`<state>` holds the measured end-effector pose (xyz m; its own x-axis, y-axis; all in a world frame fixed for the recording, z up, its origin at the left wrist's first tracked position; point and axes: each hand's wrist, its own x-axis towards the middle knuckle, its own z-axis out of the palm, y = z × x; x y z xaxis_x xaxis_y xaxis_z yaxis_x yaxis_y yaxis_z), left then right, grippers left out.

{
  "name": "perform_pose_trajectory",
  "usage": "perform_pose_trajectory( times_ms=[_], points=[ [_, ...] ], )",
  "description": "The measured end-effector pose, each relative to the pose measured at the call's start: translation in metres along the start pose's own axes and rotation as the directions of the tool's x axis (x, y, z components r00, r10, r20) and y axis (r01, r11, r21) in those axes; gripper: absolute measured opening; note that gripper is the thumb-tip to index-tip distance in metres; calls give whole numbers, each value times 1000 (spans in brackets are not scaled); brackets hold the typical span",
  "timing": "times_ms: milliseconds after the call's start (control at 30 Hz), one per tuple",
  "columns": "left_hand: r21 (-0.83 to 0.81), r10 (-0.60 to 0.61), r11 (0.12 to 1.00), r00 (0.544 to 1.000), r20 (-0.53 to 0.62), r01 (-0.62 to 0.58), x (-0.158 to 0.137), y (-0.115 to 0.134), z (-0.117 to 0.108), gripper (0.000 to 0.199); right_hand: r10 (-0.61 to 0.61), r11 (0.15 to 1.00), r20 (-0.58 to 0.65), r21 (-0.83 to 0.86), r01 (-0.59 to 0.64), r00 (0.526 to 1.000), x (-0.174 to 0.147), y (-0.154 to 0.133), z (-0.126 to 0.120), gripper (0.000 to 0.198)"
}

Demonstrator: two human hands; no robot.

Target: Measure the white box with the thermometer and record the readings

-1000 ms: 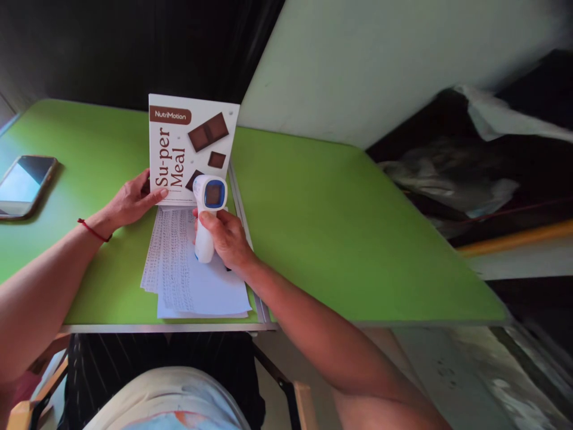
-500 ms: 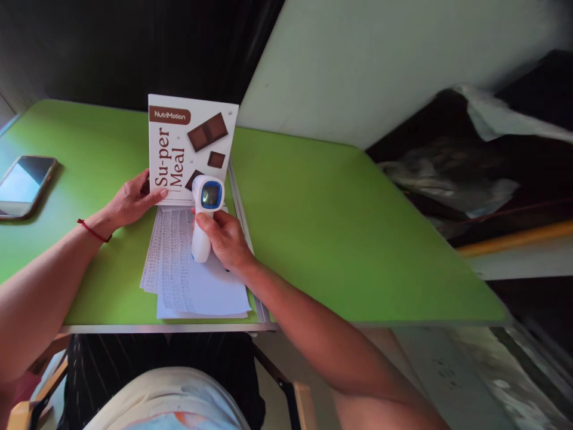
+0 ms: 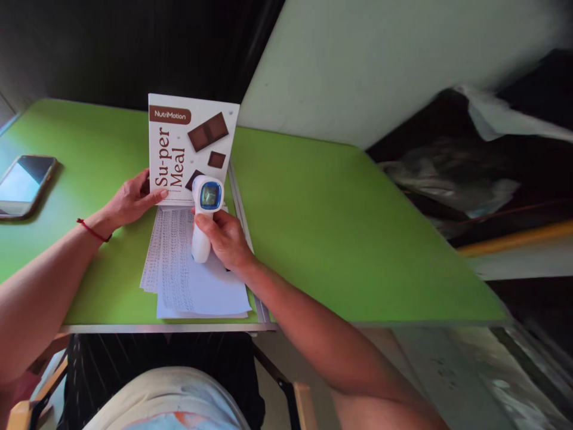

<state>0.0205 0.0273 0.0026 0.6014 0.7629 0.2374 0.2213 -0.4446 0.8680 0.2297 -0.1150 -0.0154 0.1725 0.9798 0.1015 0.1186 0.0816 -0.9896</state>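
Note:
A white box [image 3: 179, 161] with brown chocolate pictures and the words "NutriMotion Su-per Meal" stands on the green table. My left hand [image 3: 134, 195] grips its lower left edge, thumb on the front and fingers hidden behind. In front of the box's lower right part, my right hand [image 3: 226, 237] is wrapped round the handle of a white and blue infrared thermometer [image 3: 202, 239]. Its small screen faces me and shows a lit display. Beneath the thermometer lie several printed or written paper sheets [image 3: 206, 298], partly covered by my right hand.
A smartphone [image 3: 24, 185] lies at the left of the green table [image 3: 340, 239]. A metal seam runs across the tabletop beside the papers. A dark panel and a pale wall [image 3: 340, 71] stand behind. At the right are a shelf with plastic bags [image 3: 452, 173] and a yellow bar.
The thermometer's screen is now brighter, with marks showing on it where it was darker before. Both hands and the box have hardly moved.

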Motion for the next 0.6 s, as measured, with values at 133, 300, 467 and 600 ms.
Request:
perform_pose_trajectory(
  times_ms=[133, 300, 467, 600],
  points=[
    [-9, -6, 1000, 1000, 1, 6, 0, 0, 0, 70, -23, 1000, 1, 11, 23, 1000, 0, 0, 0, 58],
    [-12, -11, 1000, 1000, 3, 11, -1, 1, 0, 70, -19, 1000, 13, 13, 19, 1000, -1, -3, 0, 58],
    [-18, -29, 999, 1000, 11, 29, -1, 4, -1, 67, -10, 1000, -2, -12, 10, 1000, -2, -4, -1, 57],
    [-51, -22, 998, 1000, 10, 23, -1, 1, 0, 70, -8, 1000, -3, -20, 8, 1000, -2, -4, 0, 59]
  ],
)
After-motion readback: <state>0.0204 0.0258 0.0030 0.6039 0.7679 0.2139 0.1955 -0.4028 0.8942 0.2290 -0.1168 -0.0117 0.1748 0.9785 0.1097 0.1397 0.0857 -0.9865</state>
